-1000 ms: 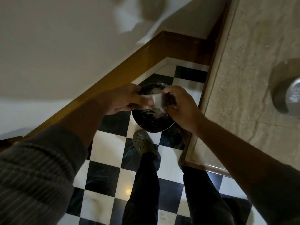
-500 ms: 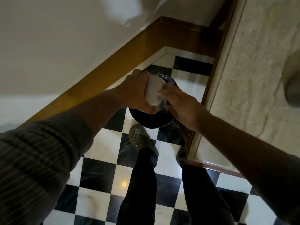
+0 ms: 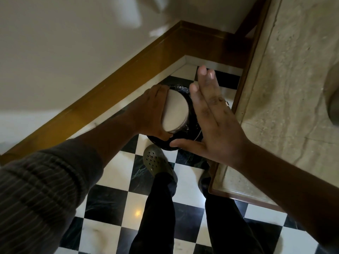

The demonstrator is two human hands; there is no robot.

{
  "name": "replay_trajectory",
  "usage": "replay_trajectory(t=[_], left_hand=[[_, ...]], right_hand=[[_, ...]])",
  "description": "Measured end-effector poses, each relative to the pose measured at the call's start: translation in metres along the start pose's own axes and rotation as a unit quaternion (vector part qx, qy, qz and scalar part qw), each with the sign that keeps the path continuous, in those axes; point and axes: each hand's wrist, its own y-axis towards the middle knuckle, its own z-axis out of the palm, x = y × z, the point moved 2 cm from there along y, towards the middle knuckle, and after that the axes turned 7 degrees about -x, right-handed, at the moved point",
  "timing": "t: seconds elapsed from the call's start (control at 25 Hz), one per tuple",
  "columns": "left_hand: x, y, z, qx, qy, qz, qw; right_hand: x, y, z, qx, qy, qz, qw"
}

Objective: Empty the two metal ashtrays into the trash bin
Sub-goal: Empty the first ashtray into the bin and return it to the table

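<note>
My left hand grips a round metal ashtray, turned upside down so its flat base faces me. It hangs right over the black trash bin on the floor, which is mostly hidden by both hands. My right hand is flat and open beside the ashtray on its right, fingers straight and apart from the metal. A second metal ashtray shows only as a blurred edge at the right border, on the stone counter.
The bin stands in a corner between the wooden skirting board and the counter's wooden edge. My foot in a grey clog is just in front of the bin on the black-and-white tiled floor.
The ashtray has been flipped fully upside down over the bin. My right hand let go of it and opened flat beside it.
</note>
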Motion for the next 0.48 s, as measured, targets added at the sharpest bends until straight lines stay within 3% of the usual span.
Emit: replay_trajectory(t=[0.08, 0.2, 0.24, 0.32, 0.48], left_hand=[[-0.004, -0.001, 0.004, -0.015, 0.003, 0.012, 1.0], [-0.002, -0.004, 0.007, -0.038, 0.019, 0.021, 0.999], [0.001, -0.005, 0.007, -0.046, 0.018, 0.014, 0.999], [0.007, -0.008, 0.007, -0.08, 0.01, -0.005, 0.997], [0.006, -0.003, 0.003, -0.121, -0.007, -0.003, 0.993]], right_hand=[[-0.007, -0.009, 0.018, 0.064, -0.023, -0.022, 0.997], [-0.024, -0.027, 0.058, 0.325, -0.052, -0.026, 0.944], [-0.027, -0.03, 0.066, 0.362, -0.055, -0.026, 0.93], [-0.026, -0.022, 0.071, 0.342, -0.064, -0.033, 0.937], [-0.012, 0.004, 0.04, 0.122, -0.073, -0.027, 0.99]])
